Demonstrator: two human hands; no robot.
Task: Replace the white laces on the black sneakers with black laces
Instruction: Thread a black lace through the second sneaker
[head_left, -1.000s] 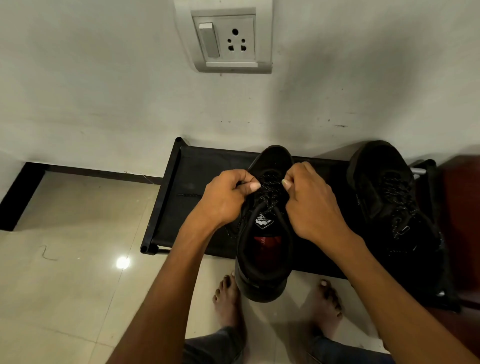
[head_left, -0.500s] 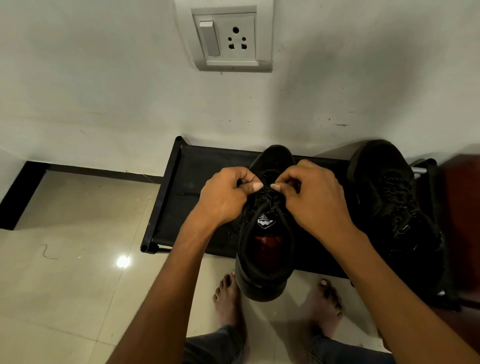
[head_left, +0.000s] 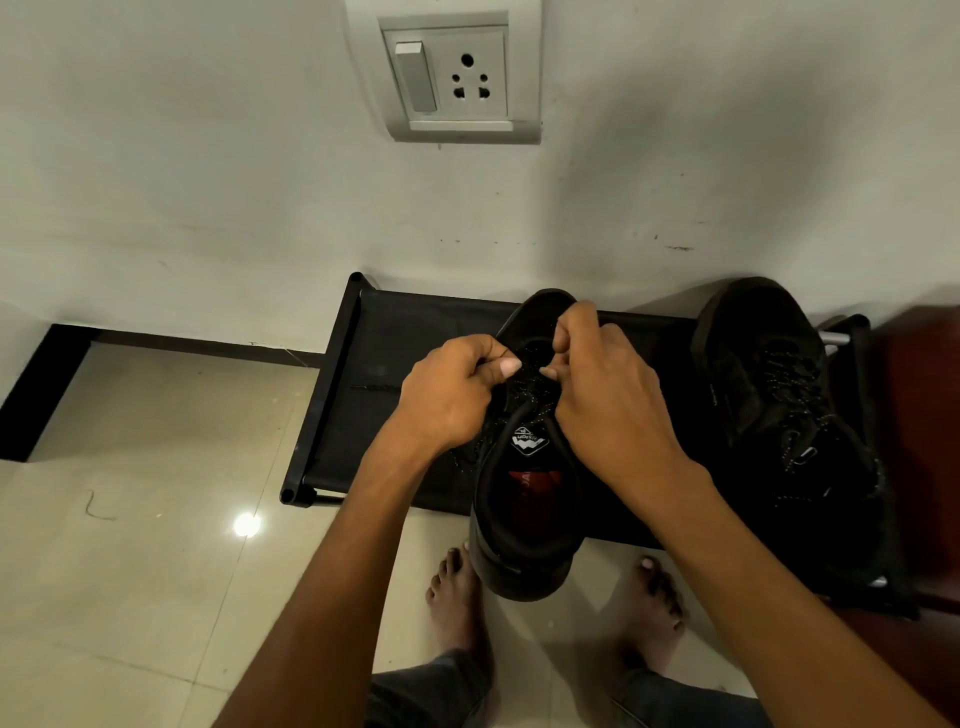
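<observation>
Wall (head_left: 208, 182): pale, scuffed, dark skirting (head_left: 197, 347) along its base. Switch and socket plate (head_left: 452, 78): grey, mounted high. Floor (head_left: 130, 519): glossy beige tiles, one bright light reflection (head_left: 247, 525). Low black rack (head_left: 374, 395): against wall.

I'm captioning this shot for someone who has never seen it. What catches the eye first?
Two hands, the left hand and right hand, pinch black laces over a black sneaker on a black rack in the middle. A second sneaker sits on its right, a wall socket above.
</observation>
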